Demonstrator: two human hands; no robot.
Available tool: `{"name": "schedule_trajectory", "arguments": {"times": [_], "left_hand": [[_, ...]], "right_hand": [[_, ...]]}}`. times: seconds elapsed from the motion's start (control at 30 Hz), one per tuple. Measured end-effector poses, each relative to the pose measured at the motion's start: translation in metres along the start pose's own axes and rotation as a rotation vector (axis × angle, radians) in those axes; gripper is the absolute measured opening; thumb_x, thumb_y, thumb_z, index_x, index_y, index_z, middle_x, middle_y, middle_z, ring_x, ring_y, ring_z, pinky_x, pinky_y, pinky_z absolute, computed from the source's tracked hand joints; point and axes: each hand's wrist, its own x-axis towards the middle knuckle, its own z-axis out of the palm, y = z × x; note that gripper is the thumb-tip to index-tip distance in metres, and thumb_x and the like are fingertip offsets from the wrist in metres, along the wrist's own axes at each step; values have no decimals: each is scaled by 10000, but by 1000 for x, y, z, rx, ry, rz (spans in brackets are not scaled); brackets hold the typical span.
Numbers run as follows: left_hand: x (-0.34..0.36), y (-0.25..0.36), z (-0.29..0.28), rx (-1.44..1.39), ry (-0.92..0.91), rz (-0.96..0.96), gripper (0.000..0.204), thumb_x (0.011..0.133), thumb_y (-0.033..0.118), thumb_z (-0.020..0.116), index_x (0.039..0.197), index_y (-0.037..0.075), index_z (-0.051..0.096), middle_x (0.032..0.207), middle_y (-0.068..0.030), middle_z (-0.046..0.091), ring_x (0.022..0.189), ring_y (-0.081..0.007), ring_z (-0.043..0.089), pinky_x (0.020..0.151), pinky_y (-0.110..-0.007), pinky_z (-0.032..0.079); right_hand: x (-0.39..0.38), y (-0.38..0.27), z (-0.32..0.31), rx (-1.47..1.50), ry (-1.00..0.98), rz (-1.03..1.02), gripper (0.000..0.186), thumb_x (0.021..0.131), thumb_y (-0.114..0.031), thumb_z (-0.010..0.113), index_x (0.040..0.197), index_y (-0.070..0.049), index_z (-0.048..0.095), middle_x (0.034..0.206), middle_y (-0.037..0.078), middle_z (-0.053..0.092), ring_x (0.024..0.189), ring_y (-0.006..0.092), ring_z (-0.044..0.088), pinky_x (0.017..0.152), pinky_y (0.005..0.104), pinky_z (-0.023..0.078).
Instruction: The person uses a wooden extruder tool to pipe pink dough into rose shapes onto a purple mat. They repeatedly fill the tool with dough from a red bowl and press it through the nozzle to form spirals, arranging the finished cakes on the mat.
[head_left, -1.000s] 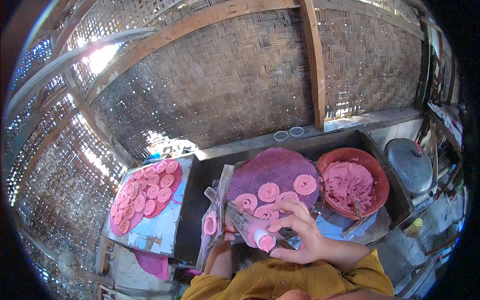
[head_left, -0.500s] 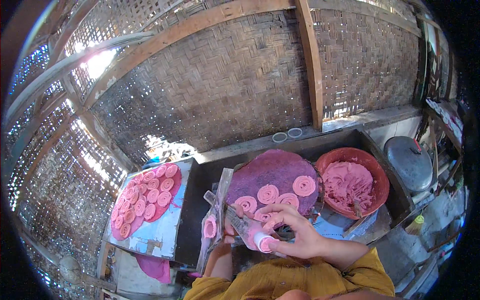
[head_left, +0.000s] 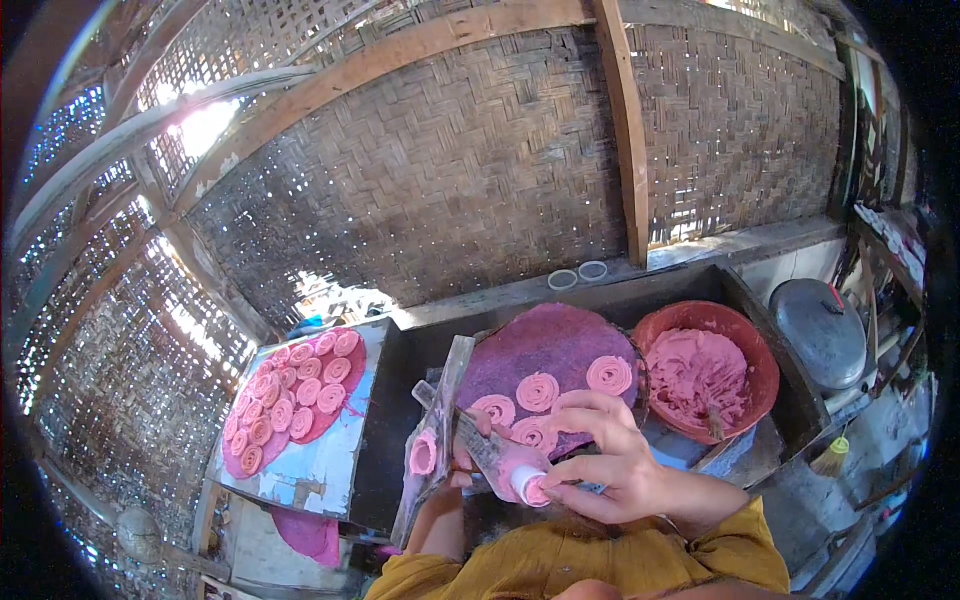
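Observation:
My left hand, partly hidden, grips a hinged wooden press made of two crossed arms. One arm has a round opening ringed with pink dough. On the other arm sits a short white tube packed with pink dough. Beside that tube is my right hand, its fingers spread and curved, the thumb close to the tube's end. Just beyond the hands, several pink dough spirals lie on a round purple mat, some partly covered by my fingers.
A red bowl of pink dough with a stick in it stands at the right. At the left, a board carries more spirals on pink mats. Farther right is a grey lidded pot. Two rings rest on the back ledge.
My right hand has shifted slightly right, and its fingers have spread away from the wooden press. More of the front spiral shows. The left hand keeps hold of the press.

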Motion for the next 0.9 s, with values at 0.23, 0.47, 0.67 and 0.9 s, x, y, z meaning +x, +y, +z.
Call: {"name": "schedule_trajectory", "arguments": {"times": [0.23,0.47,0.67,0.9], "left_hand": [[-2,0,2,-4,9,11,515,758,463,552,1100,88,468,1108,-129,500,904,-244,559,767,-358,483],[-6,5,5,8,21,22,541,766,478,536,1126,82,456,1113,-131,504,901,-244,560,767,-359,482],[-8,0,3,-4,20,22,564,773,492,521,1147,76,445,1118,-133,507,899,-243,560,766,-361,480],[-15,5,1,-7,37,45,591,781,508,505,1173,70,433,1124,-136,511,897,-242,560,766,-363,479]], "right_hand": [[17,-11,-15,-64,-134,-51,197,615,-155,731,791,-110,656,1195,89,489,1113,331,404,831,444,346],[24,-18,-22,-134,-170,-182,178,631,-163,713,754,-64,630,1221,79,474,1147,294,401,841,441,344],[21,-20,-19,-277,-228,-254,150,683,-152,659,786,-51,617,1248,82,449,1157,287,392,883,451,328],[5,-1,-24,214,-140,164,119,807,-123,580,898,-53,610,1232,135,436,1191,311,361,964,438,291]]}}
